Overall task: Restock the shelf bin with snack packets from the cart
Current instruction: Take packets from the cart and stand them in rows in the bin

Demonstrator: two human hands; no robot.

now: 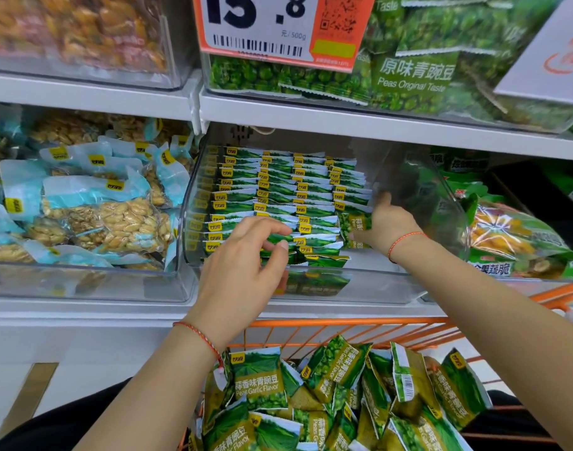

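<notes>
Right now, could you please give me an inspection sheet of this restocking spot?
Surface: white shelf boards carrying clear plastic bins.
Job's things: clear plastic shelf bin with neat rows of green garlic pea packets, space left at its right; loose green packets piled in the orange wire cart.
Clutter: nothing seen.
Hands: left hand over the front rows, fingers loosely curled, holding nothing; right hand gripping one upright green packet in the bin.
Cables: nothing seen.
Surroundings: blue nut packs left, price tag above.
</notes>
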